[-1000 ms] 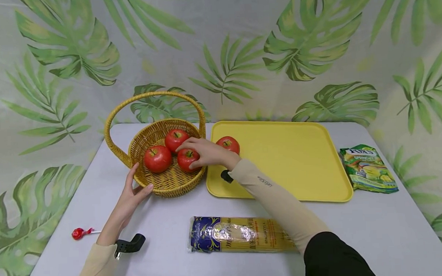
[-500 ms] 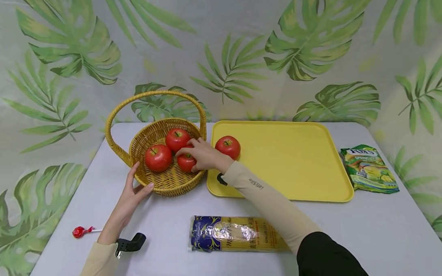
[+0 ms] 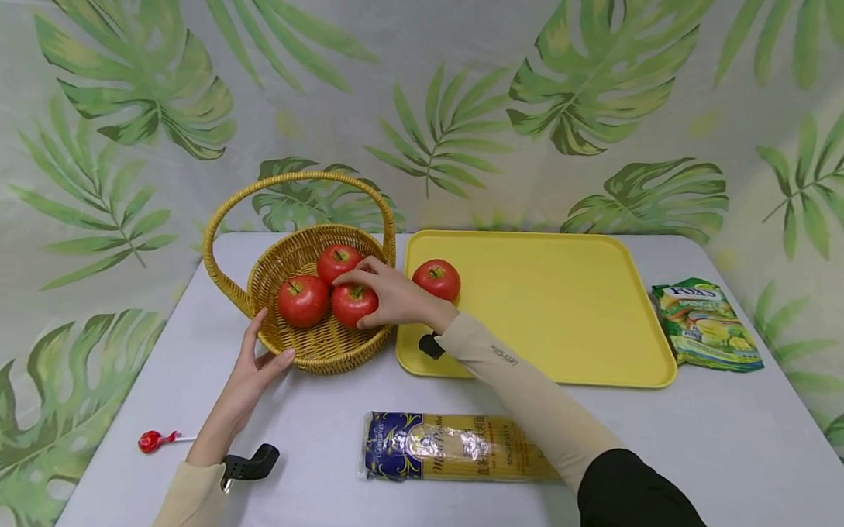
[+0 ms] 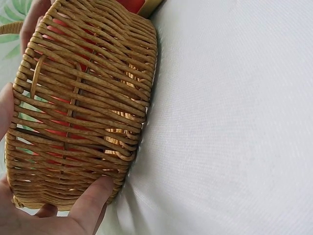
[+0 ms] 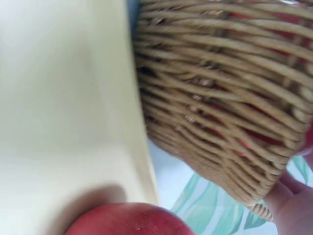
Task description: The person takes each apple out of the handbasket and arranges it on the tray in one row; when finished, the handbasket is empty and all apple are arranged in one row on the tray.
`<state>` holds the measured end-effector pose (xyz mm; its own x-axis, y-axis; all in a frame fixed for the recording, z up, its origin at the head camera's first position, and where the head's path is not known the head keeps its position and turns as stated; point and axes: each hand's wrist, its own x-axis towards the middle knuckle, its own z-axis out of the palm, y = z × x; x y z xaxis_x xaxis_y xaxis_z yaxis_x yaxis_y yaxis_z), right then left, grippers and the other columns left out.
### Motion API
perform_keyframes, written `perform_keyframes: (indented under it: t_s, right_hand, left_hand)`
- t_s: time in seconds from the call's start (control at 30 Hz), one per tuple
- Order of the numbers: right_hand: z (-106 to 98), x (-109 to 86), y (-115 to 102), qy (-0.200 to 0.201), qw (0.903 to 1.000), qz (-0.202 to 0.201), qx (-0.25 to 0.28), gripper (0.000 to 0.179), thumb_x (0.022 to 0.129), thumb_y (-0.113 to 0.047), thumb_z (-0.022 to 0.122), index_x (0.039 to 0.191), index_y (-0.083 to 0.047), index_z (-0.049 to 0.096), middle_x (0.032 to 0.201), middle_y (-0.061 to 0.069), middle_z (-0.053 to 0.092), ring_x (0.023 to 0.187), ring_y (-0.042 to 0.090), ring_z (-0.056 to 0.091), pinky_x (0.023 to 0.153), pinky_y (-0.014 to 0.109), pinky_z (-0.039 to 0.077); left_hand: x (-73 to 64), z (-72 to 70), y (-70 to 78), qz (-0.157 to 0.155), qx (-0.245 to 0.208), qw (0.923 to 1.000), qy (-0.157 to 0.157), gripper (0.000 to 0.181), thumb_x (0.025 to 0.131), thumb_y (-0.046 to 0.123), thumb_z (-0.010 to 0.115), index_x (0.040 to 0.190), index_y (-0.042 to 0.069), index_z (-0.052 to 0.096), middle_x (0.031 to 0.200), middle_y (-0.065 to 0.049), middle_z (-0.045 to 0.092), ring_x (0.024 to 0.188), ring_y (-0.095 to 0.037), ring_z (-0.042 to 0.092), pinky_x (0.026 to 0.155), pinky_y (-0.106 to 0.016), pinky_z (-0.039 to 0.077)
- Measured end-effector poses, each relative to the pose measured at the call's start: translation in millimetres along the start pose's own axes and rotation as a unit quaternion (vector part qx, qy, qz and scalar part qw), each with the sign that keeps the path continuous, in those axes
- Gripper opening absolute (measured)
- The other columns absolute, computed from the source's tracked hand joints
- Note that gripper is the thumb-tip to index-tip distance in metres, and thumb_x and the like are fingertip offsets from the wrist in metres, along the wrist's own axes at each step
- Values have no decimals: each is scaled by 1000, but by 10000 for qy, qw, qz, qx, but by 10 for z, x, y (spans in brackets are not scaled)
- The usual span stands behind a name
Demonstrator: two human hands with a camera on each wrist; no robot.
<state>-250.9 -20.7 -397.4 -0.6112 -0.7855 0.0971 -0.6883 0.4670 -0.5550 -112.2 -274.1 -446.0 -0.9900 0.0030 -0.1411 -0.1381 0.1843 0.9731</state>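
A wicker basket (image 3: 327, 352) with a tall arched handle stands at the table's left, holding three red apples. My left hand (image 3: 248, 386) grips its front left side, with the thumb against the front wall; in the left wrist view its fingers (image 4: 90, 205) lie along the weave. Inside the basket, my right hand (image 3: 398, 295) reaches over the right rim, its curled fingers and thumb around the front right apple (image 3: 352, 306). The left apple (image 3: 303, 301) and the back apple (image 3: 339, 260) lie close beside it.
A yellow tray (image 3: 549, 305) lies right of the basket, with a red apple (image 3: 438, 279) near its left edge. A green candy bag (image 3: 706, 323) is at the far right. In front lie a spaghetti pack (image 3: 456, 446), partly under the right forearm, and a red lollipop (image 3: 149, 441).
My right hand dipped lower over the front right apple, then rose slightly, uncovering more of it. That apple has shifted slightly left. My left hand keeps its place on the basket.
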Motion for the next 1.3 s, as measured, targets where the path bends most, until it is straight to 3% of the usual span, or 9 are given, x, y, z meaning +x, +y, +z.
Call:
perform_keyframes:
  t_s: [0.2,0.4,0.73,1.3]
  right_hand:
    - [-61,-55,-2,358,9929,-217,1116,63,76,-22,81,133,-23,54,125,3,36,116,19,42,96,36,40]
    - [-159,-140,-24,540,9823,-156,1786,62,76,-25,81,132,-21,56,126,4,35,117,20,40,96,36,41]
    - [-391,-360,124,1024,9768,-35,1882,62,74,-25,82,131,-20,58,124,3,35,117,22,40,93,38,44]
    - [-833,-977,721,1741,9603,875,1996,63,77,-20,79,134,-14,54,129,11,32,117,31,40,93,49,44]
  left_hand:
    - [-7,5,4,13,38,10000,-9,85,96,19,58,154,28,-4,157,-6,-16,136,-52,9,106,-62,17]
    - [1,0,12,-27,59,10000,7,84,97,15,56,154,32,-4,156,-5,-16,137,-51,9,107,-61,17]
    - [10,-5,-2,-44,0,10000,-25,86,97,15,57,154,30,-6,156,-5,-18,136,-53,8,107,-62,17]
    - [-4,4,10,-47,38,10000,-2,85,97,15,56,153,32,-6,156,-4,-18,137,-52,8,107,-61,17]
